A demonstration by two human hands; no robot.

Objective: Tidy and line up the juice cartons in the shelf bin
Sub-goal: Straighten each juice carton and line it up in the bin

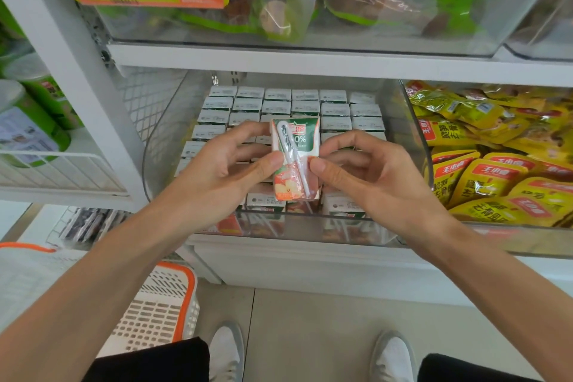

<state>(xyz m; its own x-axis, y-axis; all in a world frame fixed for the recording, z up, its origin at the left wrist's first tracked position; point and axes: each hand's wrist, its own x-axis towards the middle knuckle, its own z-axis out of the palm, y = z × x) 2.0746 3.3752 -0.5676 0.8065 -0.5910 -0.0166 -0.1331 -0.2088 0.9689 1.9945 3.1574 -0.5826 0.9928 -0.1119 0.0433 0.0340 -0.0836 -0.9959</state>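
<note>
I have one juice carton (296, 161) pinched between both hands. My left hand (217, 167) grips its left edge, thumb on the front face and fingers curled round behind. My right hand (375, 177) grips the right edge the same way, thumb pressing the front near the lower half. The carton stands nearly upright between the two thumbs, its printed face and wrapped straw (293, 155) turned toward me.

Directly beneath and beyond both hands sits the clear shelf bin (161, 136), filled with rows of packed cartons (279, 107) standing top-up, the far rows neat and even. The held carton is lifted above the bin's front rows, close to its front wall.

To the right of my right hand lies a bin of yellow snack packets (483, 170). Below my left forearm stands a white and orange basket (161, 307) on the floor.
</note>
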